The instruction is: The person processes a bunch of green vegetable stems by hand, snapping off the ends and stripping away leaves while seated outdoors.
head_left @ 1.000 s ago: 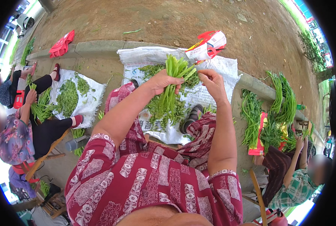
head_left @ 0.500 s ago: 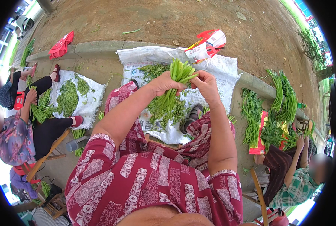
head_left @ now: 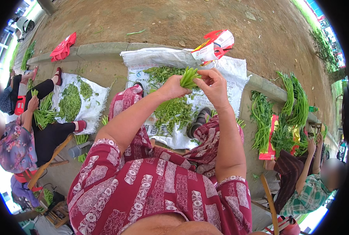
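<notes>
A bunch of green leafy-vegetable stalks (head_left: 189, 78) is gripped in my left hand (head_left: 171, 88), its pale ends pointing up toward the view. The fingers wrap round it from the left, and the lower part of the bunch is mostly hidden. My right hand (head_left: 215, 88) is at the bunch's right edge, fingers curled and thumb touching the stalk ends. Below the hands, loose chopped greens (head_left: 173, 114) lie in a heap on a white woven sack (head_left: 233, 74) spread between my feet.
A red and white bag (head_left: 217, 45) stands at the sack's far edge, by a low kerb (head_left: 100, 49). On the left, a co-worker's hand (head_left: 33, 102) holds greens beside another sack (head_left: 98, 107). Long green stalks (head_left: 260, 121) lie at right, near another seated person (head_left: 307, 196).
The bunch has tipped so its stalk ends now face the view, and less of its length shows. My right hand has shifted slightly and stays against its edge.
</notes>
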A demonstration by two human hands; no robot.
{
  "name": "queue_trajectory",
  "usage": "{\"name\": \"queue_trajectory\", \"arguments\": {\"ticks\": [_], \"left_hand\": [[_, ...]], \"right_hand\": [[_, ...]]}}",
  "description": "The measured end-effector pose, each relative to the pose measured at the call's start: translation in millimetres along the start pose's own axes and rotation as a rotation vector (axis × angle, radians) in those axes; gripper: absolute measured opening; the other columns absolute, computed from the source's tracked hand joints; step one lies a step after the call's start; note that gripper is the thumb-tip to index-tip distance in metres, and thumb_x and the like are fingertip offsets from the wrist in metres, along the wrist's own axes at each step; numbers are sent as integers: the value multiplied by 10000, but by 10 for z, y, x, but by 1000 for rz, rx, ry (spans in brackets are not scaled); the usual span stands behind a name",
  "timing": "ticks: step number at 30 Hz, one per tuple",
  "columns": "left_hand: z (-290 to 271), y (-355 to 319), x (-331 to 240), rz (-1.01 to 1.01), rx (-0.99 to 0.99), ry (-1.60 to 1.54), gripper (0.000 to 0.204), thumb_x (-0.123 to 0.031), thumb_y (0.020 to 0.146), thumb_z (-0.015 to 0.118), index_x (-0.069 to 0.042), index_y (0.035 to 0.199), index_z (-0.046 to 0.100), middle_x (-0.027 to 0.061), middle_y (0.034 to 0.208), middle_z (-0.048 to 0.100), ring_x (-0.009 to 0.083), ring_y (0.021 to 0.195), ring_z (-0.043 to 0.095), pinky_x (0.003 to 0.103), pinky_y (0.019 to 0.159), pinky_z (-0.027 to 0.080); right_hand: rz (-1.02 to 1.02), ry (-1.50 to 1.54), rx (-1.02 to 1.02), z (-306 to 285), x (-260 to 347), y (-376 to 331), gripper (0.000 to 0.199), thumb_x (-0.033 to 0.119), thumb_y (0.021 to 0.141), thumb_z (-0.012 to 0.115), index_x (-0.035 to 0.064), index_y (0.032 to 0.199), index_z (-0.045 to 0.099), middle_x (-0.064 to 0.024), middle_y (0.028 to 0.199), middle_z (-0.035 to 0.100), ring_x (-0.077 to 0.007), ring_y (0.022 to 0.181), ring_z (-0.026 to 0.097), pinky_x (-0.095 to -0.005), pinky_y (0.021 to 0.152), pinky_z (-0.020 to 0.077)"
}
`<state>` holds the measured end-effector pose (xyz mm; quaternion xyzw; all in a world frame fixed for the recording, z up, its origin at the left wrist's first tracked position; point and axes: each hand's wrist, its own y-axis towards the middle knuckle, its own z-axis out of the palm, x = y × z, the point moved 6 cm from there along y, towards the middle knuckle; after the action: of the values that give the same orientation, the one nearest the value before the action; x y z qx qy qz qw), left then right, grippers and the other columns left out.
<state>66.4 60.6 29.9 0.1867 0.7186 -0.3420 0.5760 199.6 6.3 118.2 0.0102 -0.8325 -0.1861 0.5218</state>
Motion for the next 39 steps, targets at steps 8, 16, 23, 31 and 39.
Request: {"name": "queue_trajectory", "arguments": {"ticks": [8, 16, 23, 31, 39], "left_hand": [[42, -8, -96, 194, 50, 113, 304, -35, 662, 734, -22, 933, 596, 2, 738, 584, 88, 588, 534, 245, 516, 448], [28, -38, -78, 4, 188, -85, 286, 8, 649, 684, -11, 917, 587, 12, 729, 576, 99, 586, 536, 243, 516, 443], [-28, -107, -202, 11, 242, -17, 252, -43, 698, 643, 4, 938, 583, 39, 717, 586, 113, 583, 547, 249, 529, 446], [-39, -81, -182, -149, 176, -431, 240, -126, 814, 555, 8, 1013, 562, 78, 699, 589, 158, 570, 574, 289, 543, 492], [-80, -92, -201, -218, 121, -446, 266, -111, 791, 585, -2, 1030, 554, 85, 715, 594, 166, 585, 583, 296, 534, 498]], "right_hand": [[143, 132, -20, 8, -269, -9, 80, 72, 753, 647, 2, 776, 614, -4, 659, 546, -71, 578, 513, -221, 542, 437], [475, 362, 168, -36, -565, -12, 85, 100, 781, 593, 22, 747, 589, 3, 668, 554, -72, 581, 503, -222, 550, 428], [484, 415, 198, -88, -447, -12, 66, 63, 765, 587, 8, 730, 582, -8, 630, 545, -73, 553, 486, -211, 515, 390], [249, 247, 86, -133, -354, 5, 64, 25, 770, 580, -10, 807, 619, 14, 687, 588, -31, 614, 508, -196, 547, 418], [240, 195, 62, -121, -364, 8, 79, 26, 747, 581, -23, 795, 619, 21, 648, 580, -26, 593, 491, -198, 528, 410]]}}
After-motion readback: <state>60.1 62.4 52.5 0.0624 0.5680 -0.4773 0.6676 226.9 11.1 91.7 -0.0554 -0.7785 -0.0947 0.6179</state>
